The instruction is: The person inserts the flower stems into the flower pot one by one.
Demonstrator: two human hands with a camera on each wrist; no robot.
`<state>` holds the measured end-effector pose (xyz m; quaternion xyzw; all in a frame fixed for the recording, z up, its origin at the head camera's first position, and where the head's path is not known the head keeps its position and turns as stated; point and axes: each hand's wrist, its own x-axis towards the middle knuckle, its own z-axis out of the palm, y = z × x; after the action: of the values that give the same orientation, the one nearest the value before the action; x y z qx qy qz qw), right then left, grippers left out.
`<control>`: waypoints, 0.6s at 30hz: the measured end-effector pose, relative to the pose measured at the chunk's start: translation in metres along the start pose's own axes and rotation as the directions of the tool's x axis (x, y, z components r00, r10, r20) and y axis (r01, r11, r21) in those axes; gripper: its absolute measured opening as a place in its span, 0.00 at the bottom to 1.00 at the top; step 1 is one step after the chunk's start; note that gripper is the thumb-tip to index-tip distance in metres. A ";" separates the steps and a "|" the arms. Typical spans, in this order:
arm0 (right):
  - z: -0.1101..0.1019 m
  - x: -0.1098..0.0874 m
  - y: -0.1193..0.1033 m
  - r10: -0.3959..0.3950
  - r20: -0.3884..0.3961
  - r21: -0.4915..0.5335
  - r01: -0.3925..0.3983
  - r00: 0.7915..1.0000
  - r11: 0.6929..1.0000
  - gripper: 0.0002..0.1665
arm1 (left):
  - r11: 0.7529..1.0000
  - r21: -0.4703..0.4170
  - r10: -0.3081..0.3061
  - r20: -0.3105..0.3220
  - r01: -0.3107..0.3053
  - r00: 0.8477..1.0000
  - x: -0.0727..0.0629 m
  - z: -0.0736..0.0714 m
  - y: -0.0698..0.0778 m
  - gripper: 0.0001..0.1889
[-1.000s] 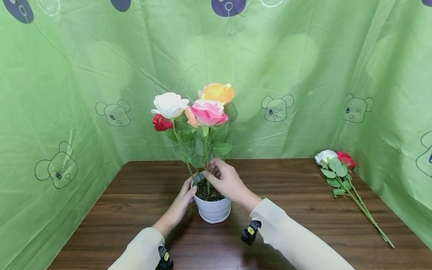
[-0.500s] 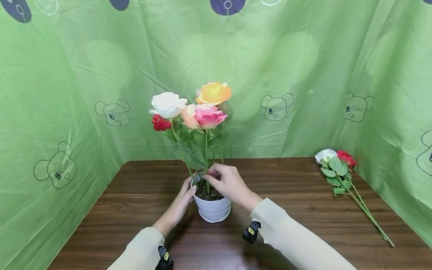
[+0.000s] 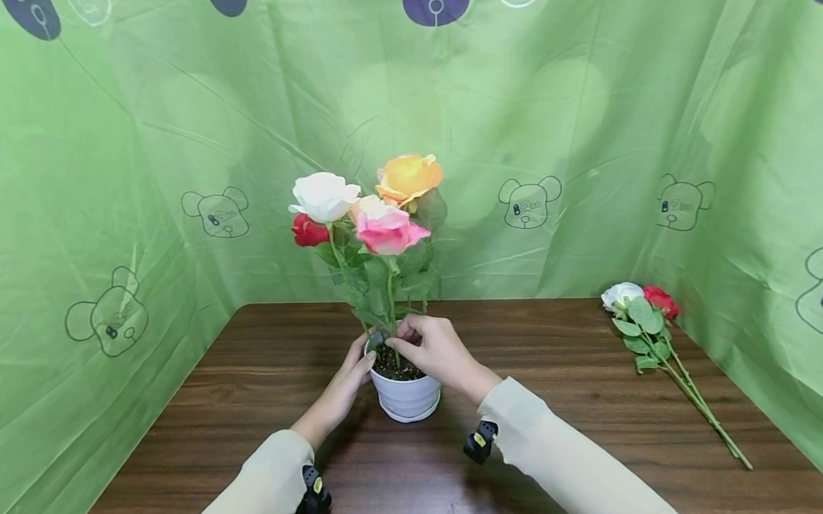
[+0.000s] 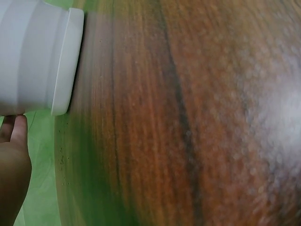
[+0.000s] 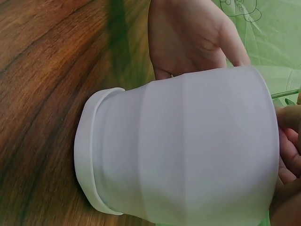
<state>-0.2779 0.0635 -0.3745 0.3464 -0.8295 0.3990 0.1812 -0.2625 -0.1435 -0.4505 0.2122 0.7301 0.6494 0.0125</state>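
Between the side edges of the surface (image 3: 566,404), the left hand (image 3: 344,381) grasps the pot (image 3: 408,398); the right hand (image 3: 439,351) pinches the stem (image 3: 391,289) of the pink flower (image 3: 389,230).

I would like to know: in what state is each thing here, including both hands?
White pot: upright on the table
Potted roses: standing in the pot
Two loose roses: lying on the table
Left hand: holding the pot's side
Right hand: pinching one rose stem
Curtain: hanging, creased
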 end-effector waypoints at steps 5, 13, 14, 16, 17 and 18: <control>0.002 0.001 0.002 0.026 0.021 0.009 -0.026 0.999 1.000 0.11 | 1.000 0.002 -0.007 0.004 0.007 1.000 0.000 0.000 0.001 0.27; 0.003 0.001 0.001 0.075 0.030 0.042 -0.076 0.997 0.996 0.12 | 1.000 0.002 -0.015 -0.004 0.015 1.000 -0.001 0.001 0.002 0.27; 0.003 0.001 0.001 0.072 0.033 0.040 -0.074 0.997 0.996 0.12 | 1.000 0.002 -0.012 -0.002 0.012 1.000 -0.001 0.001 0.002 0.27; 0.002 0.001 0.001 0.067 0.038 0.036 -0.068 0.997 0.997 0.11 | 1.000 0.000 -0.005 0.001 0.005 1.000 -0.001 0.001 0.002 0.27; 0.002 0.001 0.001 0.065 0.039 0.032 -0.066 0.997 0.997 0.11 | 1.000 -0.001 -0.001 0.003 0.001 1.000 -0.001 0.001 0.002 0.27; 0.002 0.001 0.001 0.065 0.041 0.026 -0.066 0.997 0.997 0.11 | 1.000 -0.002 0.000 0.003 0.000 1.000 -0.001 0.001 0.001 0.27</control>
<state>-0.2790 0.0622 -0.3757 0.3294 -0.8383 0.4089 0.1467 -0.2611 -0.1430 -0.4497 0.2133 0.7294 0.6498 0.0138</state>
